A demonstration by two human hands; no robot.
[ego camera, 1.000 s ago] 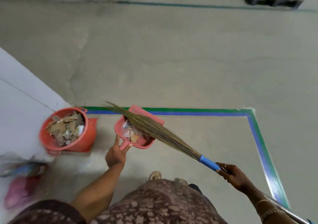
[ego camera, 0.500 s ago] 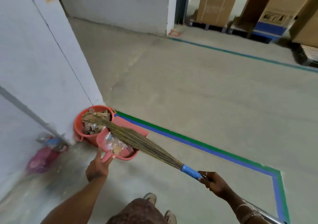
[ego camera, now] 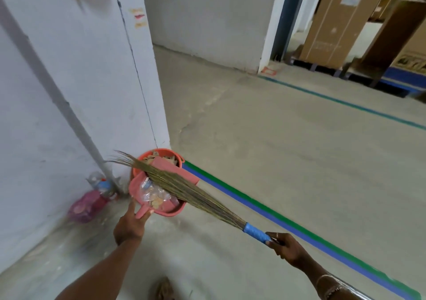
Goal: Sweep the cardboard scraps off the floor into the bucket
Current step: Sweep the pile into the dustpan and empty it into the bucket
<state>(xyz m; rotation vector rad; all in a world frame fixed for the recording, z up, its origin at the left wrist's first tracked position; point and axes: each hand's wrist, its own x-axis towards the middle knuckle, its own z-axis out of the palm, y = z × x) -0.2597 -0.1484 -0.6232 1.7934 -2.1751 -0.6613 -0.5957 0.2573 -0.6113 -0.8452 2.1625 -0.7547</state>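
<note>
An orange-red bucket [ego camera: 178,157] with cardboard scraps [ego camera: 154,155] in it stands on the floor against a white pillar. My left hand [ego camera: 130,224] grips the handle of a pink dustpan [ego camera: 171,208], which hangs just in front of the bucket and overlaps its near rim. Scraps and clear plastic bits [ego camera: 153,194] lie in the pan. My right hand [ego camera: 284,247] holds the blue-wrapped handle of a grass broom [ego camera: 184,190]. The broom's bristles lie across the top of the dustpan and reach over the bucket.
The white pillar [ego camera: 92,80] rises at the left, with a plastic bottle [ego camera: 101,184] and a pink bag [ego camera: 86,204] at its base. Green and blue floor tape [ego camera: 276,222] runs to the lower right. Large cardboard boxes [ego camera: 334,22] on pallets stand at the far right.
The view has lifted and turned. The dustpan has moved from beside the bucket to its rim, with the broom still lying across it. Both hands keep their hold.
</note>
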